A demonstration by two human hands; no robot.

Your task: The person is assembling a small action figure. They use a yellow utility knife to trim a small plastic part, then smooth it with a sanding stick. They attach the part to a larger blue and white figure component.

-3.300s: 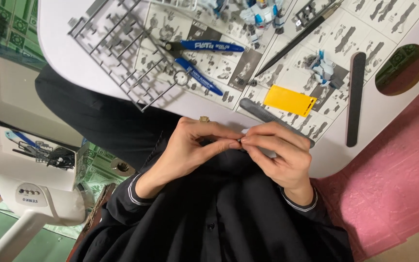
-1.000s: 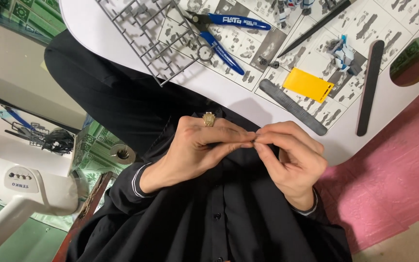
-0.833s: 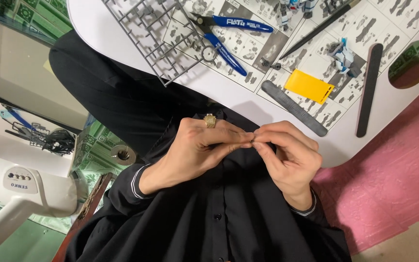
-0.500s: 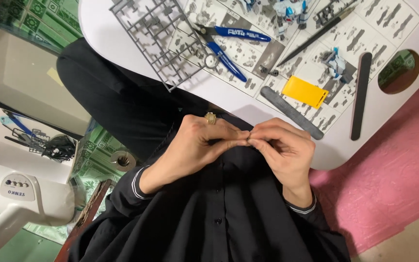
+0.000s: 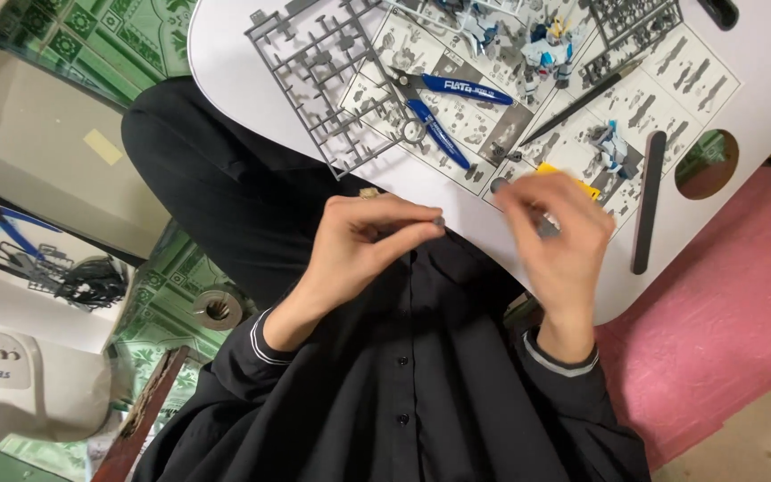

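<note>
The person is sitting with a white table (image 5: 252,67) pulled over the lap, both hands hovering at its near edge. The left hand (image 5: 363,245) is pinching a tiny grey part (image 5: 439,220) between thumb and fingertips, holding it out towards three o'clock, just above the dark shirt and short of the table's rim. The part is too small to make out its shape.

The right hand (image 5: 559,236) is blurring, fingers loosely spread and grasping nothing that I can see; it is sitting apart from the left hand, at about three o'clock of the part, and overlapping the table's edge. It is partly covering a yellow card (image 5: 573,181) lying on the instruction sheet (image 5: 484,134).

At twelve o'clock from the left hand, a grey sprue (image 5: 323,85) is lying on the table, its frame partly overlapping the sheet. Just beside it, at about one o'clock, blue nippers (image 5: 443,112) are resting on the sheet with their handles splayed. Further along at one o'clock a black stick (image 5: 577,103) is lying slantwise, and beyond it a small white and blue figure (image 5: 546,49) is lying near the table's far side. At two o'clock of the right hand a long dark file (image 5: 646,201) is lying almost upright in the picture, near a round hole (image 5: 705,163) in the tabletop.
</note>
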